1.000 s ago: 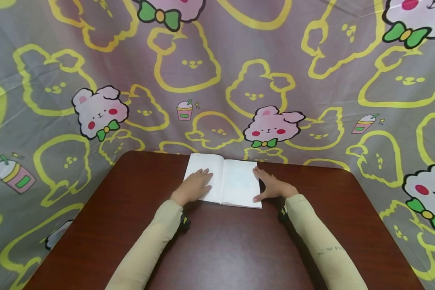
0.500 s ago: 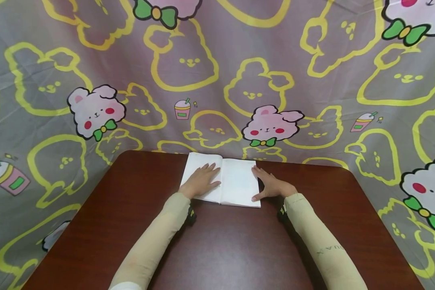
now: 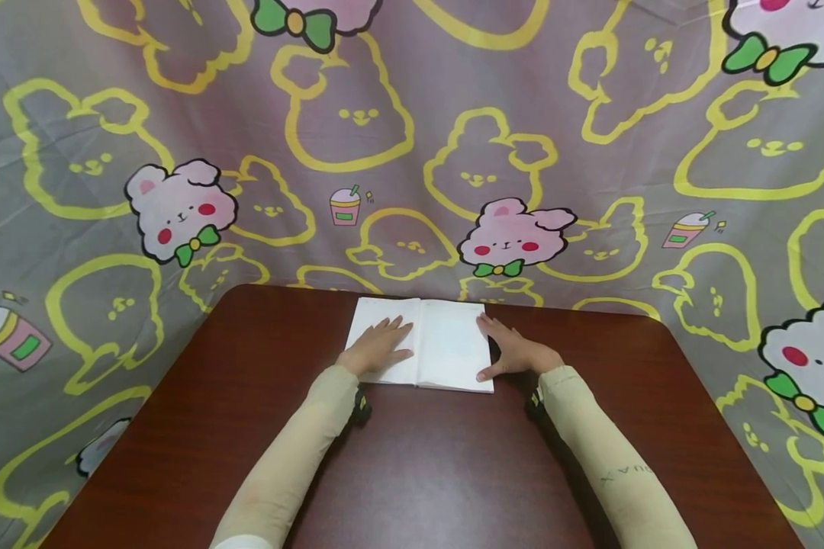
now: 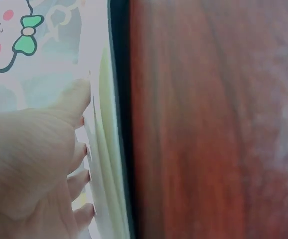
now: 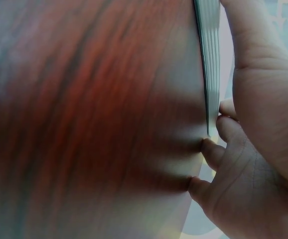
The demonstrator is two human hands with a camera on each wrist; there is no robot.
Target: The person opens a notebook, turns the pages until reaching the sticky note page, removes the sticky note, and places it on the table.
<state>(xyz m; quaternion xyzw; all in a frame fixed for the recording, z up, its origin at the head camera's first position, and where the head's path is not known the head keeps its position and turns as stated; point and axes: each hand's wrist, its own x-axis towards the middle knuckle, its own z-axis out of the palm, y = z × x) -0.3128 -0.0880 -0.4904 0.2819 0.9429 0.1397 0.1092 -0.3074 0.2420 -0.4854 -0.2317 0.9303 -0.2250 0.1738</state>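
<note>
An open book [image 3: 453,343] with white pages lies at the far side of the brown table, its spine running between the two pages. My left hand [image 3: 379,349] rests palm down on the left page, fingers spread and thumb pointing toward the spine. In the left wrist view the fingertips [image 4: 84,214] touch the page, above the book's layered page edges [image 4: 109,134]. My right hand [image 3: 518,352] is at the book's right edge, thumb and index finger spread along it. In the right wrist view, its lower fingers [image 5: 211,154] touch the tabletop beside the page stack [image 5: 211,59].
The dark red-brown wooden table [image 3: 412,465] extends toward me and to both sides of the book. A grey curtain [image 3: 412,183] with yellow outlines and pink rabbit faces hangs directly behind the table's far edge and along its sides.
My left hand has moved right across the left page toward the spine, then slightly back. The left page's raised far edge now lies flatter. My right hand stays in place.
</note>
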